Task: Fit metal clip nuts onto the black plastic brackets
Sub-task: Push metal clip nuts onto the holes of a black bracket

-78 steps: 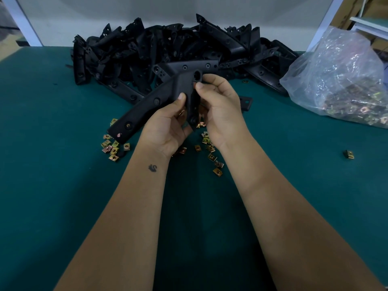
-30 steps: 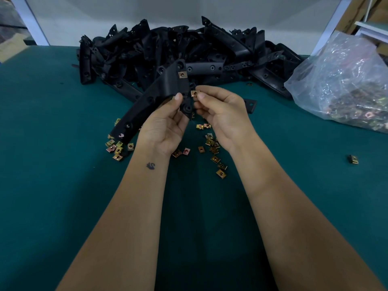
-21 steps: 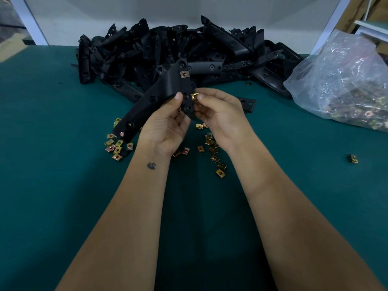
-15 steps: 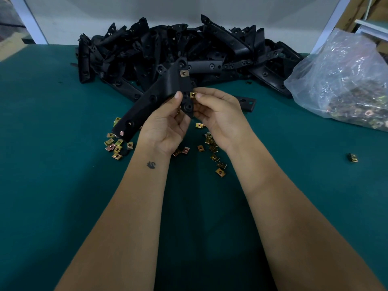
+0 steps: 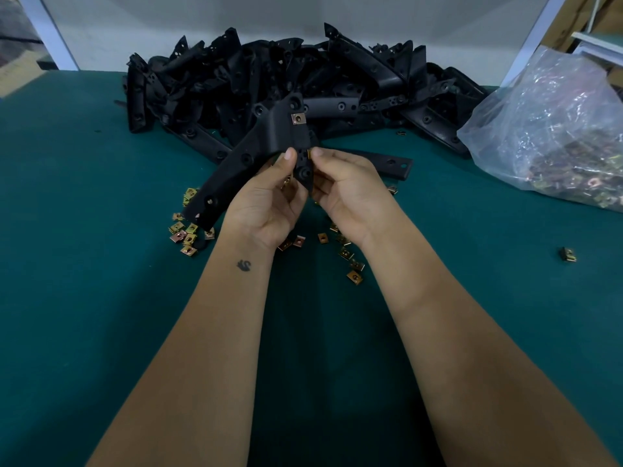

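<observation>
— Where is the bracket?
— The black bracket (image 5: 266, 150) sits raised above the green table (image 5: 84, 298), gripped by the left hand (image 5: 269, 203); one clip nut (image 5: 298, 118) is already on its upper edge.
— And the right hand (image 5: 347, 187)?
— It pinches a second clip nut (image 5: 308, 153) against the bracket's edge.
— Any readable writing?
— None legible; only a small dark mark (image 5: 244, 265) on the left wrist.

Black plastic bracket (image 5: 259, 153) with one brass-gold clip nut (image 5: 298, 118) — around it on the teal-green tabletop (image 5: 84, 298), loose gold nuts (image 5: 188, 230). Behind the bracket, black pile (image 5: 269, 72); right of it, clear bag (image 5: 553, 129) — glinting yellowish.
</observation>
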The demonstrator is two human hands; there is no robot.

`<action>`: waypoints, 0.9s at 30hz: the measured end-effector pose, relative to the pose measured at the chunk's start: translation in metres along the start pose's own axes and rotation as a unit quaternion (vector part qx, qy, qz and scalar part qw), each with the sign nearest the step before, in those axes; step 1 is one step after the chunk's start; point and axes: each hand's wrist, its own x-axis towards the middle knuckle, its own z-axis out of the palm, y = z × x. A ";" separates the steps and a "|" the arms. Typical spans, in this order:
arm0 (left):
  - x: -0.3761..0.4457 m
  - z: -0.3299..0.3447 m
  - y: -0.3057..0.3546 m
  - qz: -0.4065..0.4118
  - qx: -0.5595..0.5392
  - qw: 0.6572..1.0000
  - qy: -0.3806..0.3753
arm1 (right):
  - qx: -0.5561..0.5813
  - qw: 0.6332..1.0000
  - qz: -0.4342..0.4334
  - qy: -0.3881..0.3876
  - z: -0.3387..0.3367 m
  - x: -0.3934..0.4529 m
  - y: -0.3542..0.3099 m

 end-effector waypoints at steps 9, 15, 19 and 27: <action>-0.003 0.001 -0.001 0.023 0.007 1.000 -0.010 | -0.030 0.999 0.010 0.013 0.010 -0.003 0.002; -0.003 0.000 -0.001 0.026 -0.012 0.999 -0.029 | -0.041 0.999 -0.004 0.029 0.014 -0.005 0.002; -0.001 -0.001 -0.003 0.036 0.010 0.999 -0.033 | -0.092 0.994 -0.019 0.051 0.016 -0.005 0.003; 0.000 -0.001 -0.002 0.040 -0.025 0.999 -0.006 | -0.043 0.997 -0.027 0.056 0.022 -0.007 0.003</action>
